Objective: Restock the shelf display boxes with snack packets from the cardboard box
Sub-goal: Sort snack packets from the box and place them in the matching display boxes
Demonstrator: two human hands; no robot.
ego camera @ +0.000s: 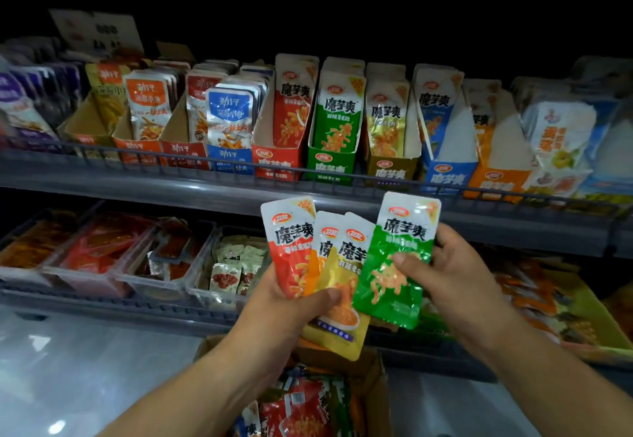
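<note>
Gripping a fan of red packet (291, 248), orange packet (315, 267) and yellow packet (342, 303) in the left hand (287, 306), thumb across their lower parts. Pinching the green packet (397, 258) in the right hand (455, 265), overlapping that fan's right edge. Below both grips, the cardboard box (376, 385); above, the green display box (330, 166).

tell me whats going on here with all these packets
A person is sorting snack packets in front of a shop shelf. The left hand holds a fan of a red packet, an orange packet and a yellow packet, while the right hand pinches a green packet beside them. The green display box sits above on the upper shelf. More packets lie in the open cardboard box below the hands.
</note>
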